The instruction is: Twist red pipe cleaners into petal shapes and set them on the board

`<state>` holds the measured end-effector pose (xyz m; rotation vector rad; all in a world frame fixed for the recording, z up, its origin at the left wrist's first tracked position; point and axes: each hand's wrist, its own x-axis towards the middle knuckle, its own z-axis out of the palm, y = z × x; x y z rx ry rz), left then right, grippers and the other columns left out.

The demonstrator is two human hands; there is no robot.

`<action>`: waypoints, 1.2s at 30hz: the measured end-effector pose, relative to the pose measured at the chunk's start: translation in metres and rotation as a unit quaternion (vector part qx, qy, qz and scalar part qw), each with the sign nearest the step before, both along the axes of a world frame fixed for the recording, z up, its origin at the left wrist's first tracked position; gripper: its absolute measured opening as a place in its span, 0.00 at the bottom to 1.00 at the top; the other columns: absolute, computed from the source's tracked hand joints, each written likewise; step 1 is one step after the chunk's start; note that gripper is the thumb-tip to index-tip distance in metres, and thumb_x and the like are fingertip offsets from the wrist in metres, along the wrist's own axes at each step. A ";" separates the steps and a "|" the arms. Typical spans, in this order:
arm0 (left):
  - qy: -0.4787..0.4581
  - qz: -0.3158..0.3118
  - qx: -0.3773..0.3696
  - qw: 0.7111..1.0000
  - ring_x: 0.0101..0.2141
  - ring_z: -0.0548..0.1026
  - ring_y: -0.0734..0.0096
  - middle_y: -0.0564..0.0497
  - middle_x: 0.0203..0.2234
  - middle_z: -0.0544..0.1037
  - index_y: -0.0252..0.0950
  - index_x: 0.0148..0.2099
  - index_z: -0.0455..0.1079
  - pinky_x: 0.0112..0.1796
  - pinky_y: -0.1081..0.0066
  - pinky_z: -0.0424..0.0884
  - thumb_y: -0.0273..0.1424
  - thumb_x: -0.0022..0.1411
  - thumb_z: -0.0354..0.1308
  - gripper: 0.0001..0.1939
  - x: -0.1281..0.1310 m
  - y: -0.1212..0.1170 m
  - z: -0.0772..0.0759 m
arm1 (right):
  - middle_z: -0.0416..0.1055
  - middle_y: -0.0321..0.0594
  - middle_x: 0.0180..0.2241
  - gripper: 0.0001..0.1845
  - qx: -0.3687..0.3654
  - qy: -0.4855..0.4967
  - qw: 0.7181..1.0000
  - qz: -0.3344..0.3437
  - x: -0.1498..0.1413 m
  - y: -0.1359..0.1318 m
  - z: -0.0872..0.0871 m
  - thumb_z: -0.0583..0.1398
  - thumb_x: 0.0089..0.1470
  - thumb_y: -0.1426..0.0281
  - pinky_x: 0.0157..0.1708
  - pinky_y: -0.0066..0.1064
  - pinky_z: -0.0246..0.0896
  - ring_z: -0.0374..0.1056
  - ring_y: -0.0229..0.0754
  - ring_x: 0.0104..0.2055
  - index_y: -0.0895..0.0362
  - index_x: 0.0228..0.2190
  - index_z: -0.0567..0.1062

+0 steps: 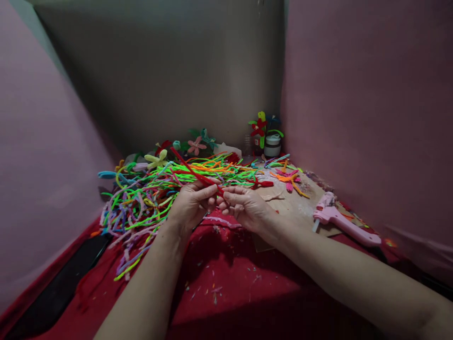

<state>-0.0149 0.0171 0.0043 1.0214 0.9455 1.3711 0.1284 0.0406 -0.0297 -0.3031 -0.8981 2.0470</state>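
Observation:
Red pipe cleaners (189, 168) run between my two hands, slanting up to the left over the pile. My left hand (194, 200) pinches them between thumb and fingers. Close beside it, my right hand (244, 205) grips their lower end with its fingertips. Just behind the hands lies a large heap of coloured pipe cleaners (155, 182), mostly green, orange, pink and purple. A red pipe-cleaner piece (260, 183) rests on the board past my right hand. How many red strands I hold cannot be made out.
On the right, a pink glue gun (348, 224) lies across the cardboard (297, 198). Orange and pink pipe-cleaner shapes (290, 180) sit behind it. Finished flowers (196, 145) and a small jar (272, 146) line the back. A black flat object (60, 283) lies at left on the red cloth (226, 293).

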 end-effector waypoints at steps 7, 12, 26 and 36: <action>-0.020 -0.024 -0.013 0.999 0.19 0.69 0.79 0.53 0.18 0.72 0.32 0.31 0.72 0.24 0.75 0.69 0.27 0.44 0.66 0.10 0.005 0.000 -0.003 | 0.73 0.37 0.22 0.11 0.004 0.016 1.000 0.022 0.000 0.000 0.000 0.69 0.36 0.71 0.22 0.23 0.64 0.67 0.32 0.22 0.61 0.24 0.73; 0.033 -0.029 0.008 0.999 0.18 0.69 0.79 0.53 0.18 0.72 0.32 0.35 0.73 0.20 0.77 0.65 0.29 0.44 0.66 0.13 0.005 -0.003 -0.001 | 0.72 0.37 0.21 0.13 0.034 -0.008 0.999 0.026 -0.001 0.000 -0.001 0.68 0.38 0.67 0.19 0.21 0.61 0.66 0.31 0.20 0.63 0.22 0.73; 0.083 -0.007 0.025 0.996 0.14 0.64 0.82 0.57 0.13 0.68 0.31 0.31 0.74 0.17 0.79 0.61 0.30 0.45 0.66 0.09 0.010 -0.002 -0.005 | 0.70 0.37 0.20 0.12 0.014 -0.039 0.999 0.027 -0.003 0.001 -0.003 0.67 0.40 0.70 0.21 0.24 0.63 0.65 0.33 0.21 0.62 0.21 0.69; 0.080 -0.010 0.041 0.996 0.15 0.61 0.84 0.56 0.15 0.68 0.31 0.31 0.73 0.18 0.79 0.57 0.30 0.47 0.65 0.08 0.012 -0.003 -0.005 | 0.70 0.34 0.20 0.17 -0.003 -0.004 1.000 -0.005 -0.004 -0.003 -0.004 0.69 0.35 0.71 0.18 0.22 0.60 0.65 0.32 0.18 0.59 0.24 0.66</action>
